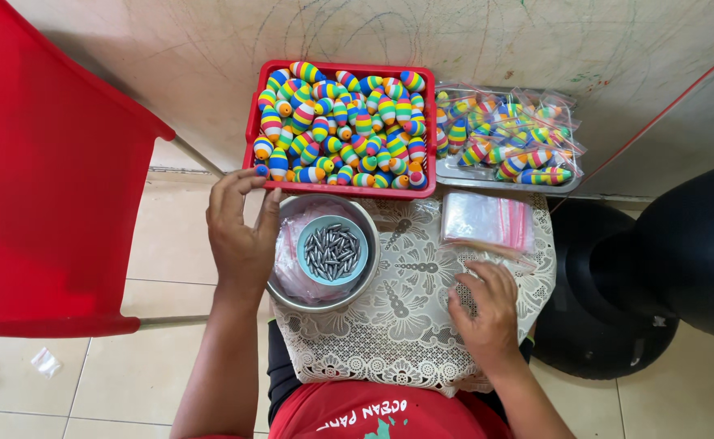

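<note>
Where pale floor tiles (170, 244) meet a scuffed wall (536, 41), sits a small table under a white lace cloth (406, 301), wedged between a red chair (48, 162) on the left and a black rounded object (682, 252) on the right.

Along the far edge, stands a red basket (341, 189) heaped with rainbow-striped floats (341, 122), oval and banded in many colours. Beside it, to the right, lies a steel tray (454, 175) piled with clear bags of the same floats (511, 138). Nearer, just below the tray, rests a stack of empty zip bags (487, 218) with red strips. Touching the basket's front rim, sits a steel bowl (323, 302) lined with clear plastic, holding a small blue cup (308, 236) full of grey metal weights (333, 252).

Reaches up, the left hand (241, 232), fingers spread and loose, fingertips at the basket's front left corner, palm beside the bowl; clamped on nothing visible. Lies flat on the lace, the right hand (483, 309), fingers bent over a thin clear bag (495, 258) at the stack's near edge; cannot tell whether pinching it.

Little spare room on the cloth: only the middle patch between bowl and right hand. Cloth hem drooping over the near edge onto the lap. A scrap of plastic (45, 362) on the floor, lower left.
</note>
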